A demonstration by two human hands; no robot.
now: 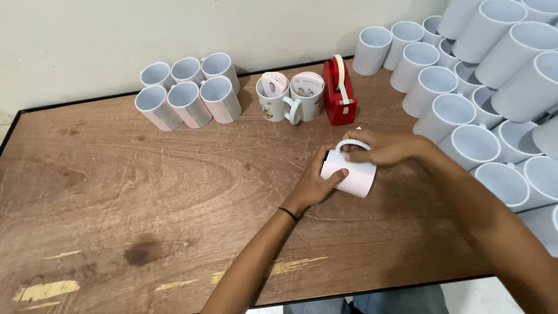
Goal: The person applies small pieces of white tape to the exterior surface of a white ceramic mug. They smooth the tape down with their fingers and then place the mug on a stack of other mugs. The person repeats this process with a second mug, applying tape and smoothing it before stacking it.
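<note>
Both hands gripped one white ceramic mug (349,173) lying sideways on the brown wooden counter (145,192): left hand (317,185) on its side, right hand (381,148) by the handle. It looked hard, smooth and breakable.

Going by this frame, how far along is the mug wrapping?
Looks done: six white ceramic mugs wrapped in paper sheets stand grouped at the table's back left. In hand: the left hand and right hand press a sheet around a white mug lying on its side, near the red tape dispenser. Left: the big pile of bare white mugs at the right, so it seems early.
</note>
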